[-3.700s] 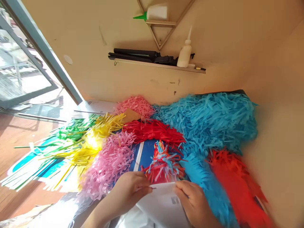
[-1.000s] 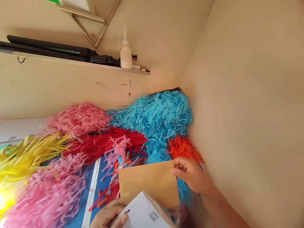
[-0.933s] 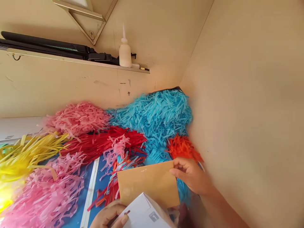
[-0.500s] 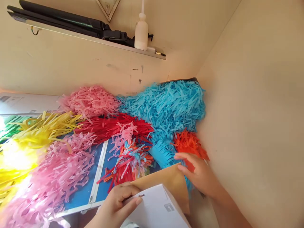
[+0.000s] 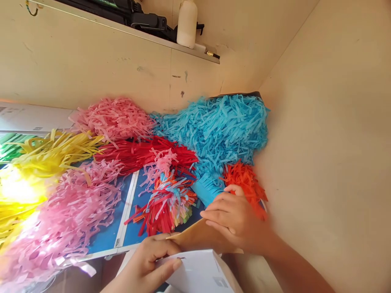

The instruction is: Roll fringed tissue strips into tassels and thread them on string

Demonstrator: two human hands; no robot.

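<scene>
Head view, listed left to right. Well left of left hand: yellow fringe, with pink fringe closer to the same hand. Just beyond the left knuckles: blue tabletop with pale strip, then multicoloured tassel, apart from the fingers. At left hand: thumb and bent fingers pinching white folded card, gripped by its upper left edge, bulk extending rightward and nearward from the thumb. Between both hands, beyond the white folded card: brown sheet, bowed, long axis crosswise from the left fingers to under right hand. Left corner at the left fingers; contact or mere overlap not tellable. Nearer to the sheet's main part: right hand, laid over the far edge from the right, fingers together and pointing toward left hand; thumb hidden, so pinch or plain press not tellable. Just beyond the right fingers: blue fringed strip. Beyond the right knuckles: orange fringe.
</scene>
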